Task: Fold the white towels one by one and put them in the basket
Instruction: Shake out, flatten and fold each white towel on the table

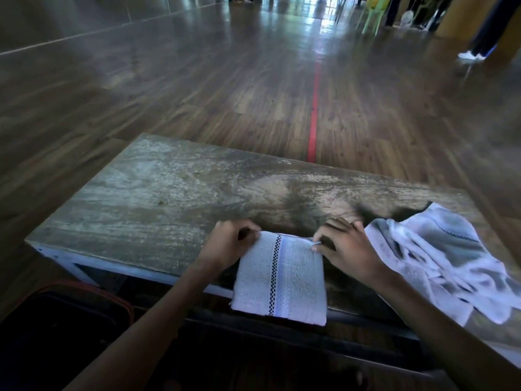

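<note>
A folded white towel (282, 277) is laid at the near edge of the worn table (169, 187), overhanging it; its far left corner is pinched by the left hand (228, 244), its far right corner by the right hand (346, 249); unfolded towels (439, 258) are heaped just beside it on the right.

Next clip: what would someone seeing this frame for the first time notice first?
First, the white towel with a checkered stripe, folded small at the near edge of the worn table and overhanging it, with the left hand and right hand pinching its far corners. Next, the rumpled towel heap on the table's right end, and the red line along the wooden floor beyond.
</note>
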`<act>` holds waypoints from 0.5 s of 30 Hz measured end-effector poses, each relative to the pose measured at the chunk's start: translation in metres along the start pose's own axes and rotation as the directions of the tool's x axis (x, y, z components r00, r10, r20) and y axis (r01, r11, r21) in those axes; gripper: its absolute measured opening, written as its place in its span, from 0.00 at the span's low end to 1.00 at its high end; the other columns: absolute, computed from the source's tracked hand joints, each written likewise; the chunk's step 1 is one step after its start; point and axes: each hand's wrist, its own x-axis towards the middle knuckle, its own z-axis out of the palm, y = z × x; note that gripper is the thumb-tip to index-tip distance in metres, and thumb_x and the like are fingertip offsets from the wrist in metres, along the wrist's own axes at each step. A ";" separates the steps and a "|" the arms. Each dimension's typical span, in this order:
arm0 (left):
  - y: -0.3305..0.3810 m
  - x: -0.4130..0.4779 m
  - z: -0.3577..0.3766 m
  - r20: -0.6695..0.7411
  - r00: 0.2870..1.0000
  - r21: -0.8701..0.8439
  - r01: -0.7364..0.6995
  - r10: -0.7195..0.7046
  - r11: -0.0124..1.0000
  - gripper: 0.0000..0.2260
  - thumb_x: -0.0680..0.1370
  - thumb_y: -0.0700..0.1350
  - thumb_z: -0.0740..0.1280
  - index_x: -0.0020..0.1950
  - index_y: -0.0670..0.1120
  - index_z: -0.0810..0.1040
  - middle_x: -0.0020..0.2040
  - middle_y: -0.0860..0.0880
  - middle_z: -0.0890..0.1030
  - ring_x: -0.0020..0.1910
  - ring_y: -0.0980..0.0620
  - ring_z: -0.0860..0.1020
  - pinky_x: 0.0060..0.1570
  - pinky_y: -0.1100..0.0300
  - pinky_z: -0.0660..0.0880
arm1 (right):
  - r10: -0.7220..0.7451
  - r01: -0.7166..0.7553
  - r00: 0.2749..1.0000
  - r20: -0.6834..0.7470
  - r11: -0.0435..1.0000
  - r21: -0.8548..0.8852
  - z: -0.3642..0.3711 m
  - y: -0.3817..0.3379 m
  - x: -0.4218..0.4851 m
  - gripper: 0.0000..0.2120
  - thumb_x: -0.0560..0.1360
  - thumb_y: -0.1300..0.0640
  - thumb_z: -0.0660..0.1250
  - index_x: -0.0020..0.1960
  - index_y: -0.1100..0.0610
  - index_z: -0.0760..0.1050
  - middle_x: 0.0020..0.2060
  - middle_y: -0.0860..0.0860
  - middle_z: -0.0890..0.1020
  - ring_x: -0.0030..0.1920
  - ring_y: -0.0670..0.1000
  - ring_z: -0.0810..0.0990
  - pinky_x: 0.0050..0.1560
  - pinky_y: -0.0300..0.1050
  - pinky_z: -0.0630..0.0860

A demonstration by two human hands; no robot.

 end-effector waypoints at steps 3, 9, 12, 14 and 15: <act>-0.001 0.000 0.000 0.010 1.000 -0.016 0.014 -0.014 1.000 0.05 0.76 0.46 0.69 0.49 0.49 0.83 0.45 0.56 0.84 0.45 0.62 0.80 0.48 0.62 0.76 | 0.011 -0.012 1.000 0.014 0.996 0.086 -0.001 -0.002 0.003 0.03 0.73 0.51 0.67 0.43 0.48 0.74 0.42 0.42 0.78 0.48 0.46 0.75 0.47 0.43 0.55; -0.001 0.002 0.000 -0.002 0.999 -0.020 0.041 -0.041 0.999 0.04 0.76 0.44 0.68 0.45 0.47 0.83 0.41 0.56 0.83 0.42 0.62 0.79 0.46 0.62 0.75 | 0.163 -0.162 0.986 0.024 0.937 0.310 0.003 -0.003 0.006 0.09 0.75 0.53 0.67 0.38 0.43 0.71 0.37 0.40 0.80 0.41 0.43 0.79 0.57 0.47 0.59; 0.000 0.002 0.001 0.003 0.998 0.004 0.059 -0.059 0.998 0.04 0.76 0.44 0.68 0.43 0.48 0.82 0.40 0.56 0.83 0.41 0.61 0.79 0.44 0.61 0.76 | 0.208 -0.202 0.978 0.025 0.904 0.377 0.009 -0.002 0.006 0.06 0.73 0.53 0.68 0.40 0.45 0.72 0.38 0.39 0.81 0.40 0.43 0.79 0.59 0.57 0.68; 0.000 0.002 0.002 -0.009 0.997 0.031 0.077 -0.076 0.997 0.04 0.75 0.44 0.68 0.42 0.49 0.81 0.39 0.57 0.82 0.40 0.60 0.79 0.42 0.60 0.77 | 0.226 -0.220 0.974 0.027 0.908 0.357 0.011 -0.004 0.006 0.05 0.72 0.53 0.69 0.40 0.45 0.73 0.37 0.40 0.81 0.41 0.43 0.79 0.60 0.55 0.65; 0.002 0.002 0.003 -0.020 0.996 0.058 0.083 -0.082 0.995 0.04 0.75 0.44 0.67 0.43 0.50 0.81 0.40 0.56 0.82 0.40 0.58 0.79 0.42 0.58 0.77 | 0.224 -0.217 0.975 0.015 0.927 0.306 0.011 -0.006 0.006 0.05 0.72 0.53 0.69 0.40 0.46 0.74 0.37 0.41 0.80 0.42 0.44 0.78 0.59 0.53 0.64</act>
